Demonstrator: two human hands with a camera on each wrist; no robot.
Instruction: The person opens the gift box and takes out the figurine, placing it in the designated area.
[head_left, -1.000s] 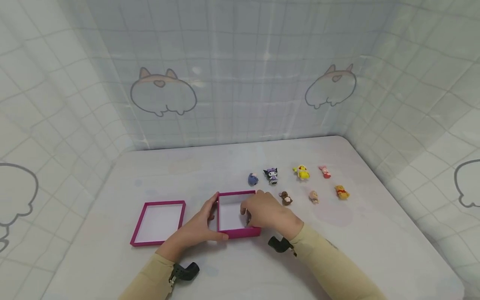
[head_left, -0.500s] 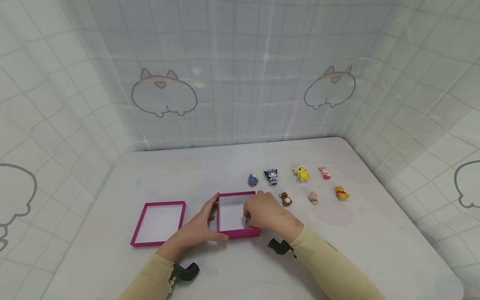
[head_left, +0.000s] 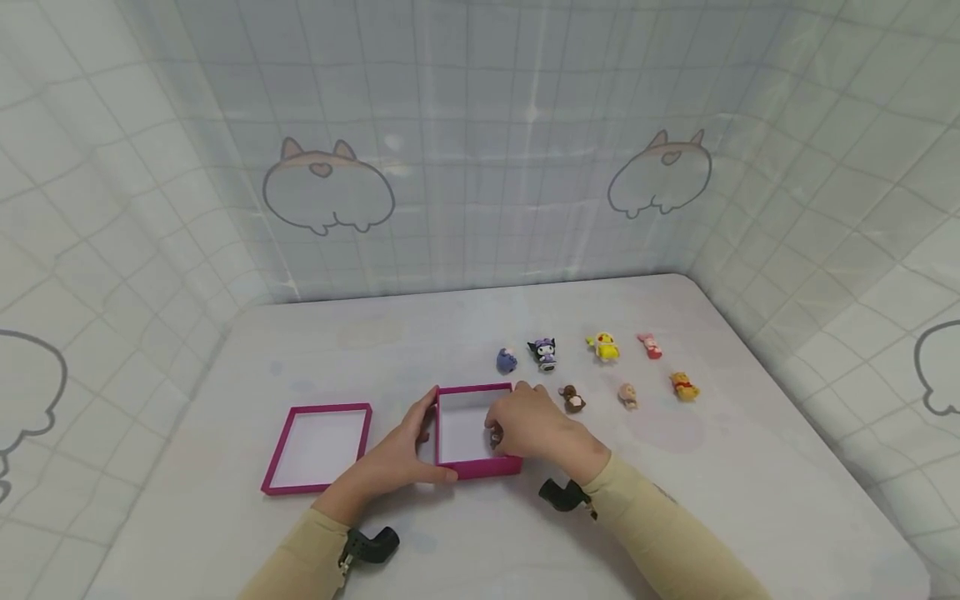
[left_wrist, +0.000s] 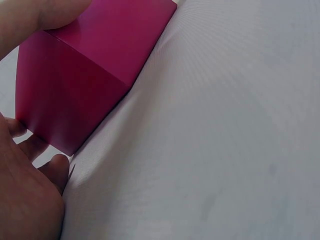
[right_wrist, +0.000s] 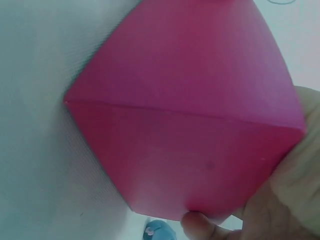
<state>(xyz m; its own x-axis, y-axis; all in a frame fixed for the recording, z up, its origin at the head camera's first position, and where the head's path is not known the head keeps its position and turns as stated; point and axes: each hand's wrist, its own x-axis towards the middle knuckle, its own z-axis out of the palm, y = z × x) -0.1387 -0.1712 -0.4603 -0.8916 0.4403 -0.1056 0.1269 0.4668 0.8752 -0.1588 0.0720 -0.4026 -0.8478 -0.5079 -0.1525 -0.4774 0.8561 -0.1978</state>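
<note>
In the head view a square magenta box [head_left: 474, 470] with a white inside stands before me. My left hand [head_left: 393, 458] grips its left side, thumb at the front corner and fingers along the left wall. The left wrist view has the thumb above the magenta wall [left_wrist: 75, 95]. My right hand [head_left: 528, 423] reaches over the right wall into the box, fingers curled down. Between those fingers shows part of a small dark figurine [head_left: 496, 436], mostly hidden, its kind unclear. In the right wrist view a right fingertip [right_wrist: 196, 225] touches the box's outer wall [right_wrist: 185, 160].
A magenta-rimmed lid [head_left: 315, 408] lies at the left, white inside up. Behind and right of the box are several figurines: a blue one [head_left: 506, 360], a black-and-purple one [head_left: 543, 353], a yellow one [head_left: 604, 347], a pink one [head_left: 650, 346], a brown one [head_left: 572, 399], a beige one [head_left: 628, 396] and an orange bear [head_left: 683, 386].
The right fingers have shifted slightly to the right inside the box. My left hand, the box, the lid and the other figurines hold their places.
</note>
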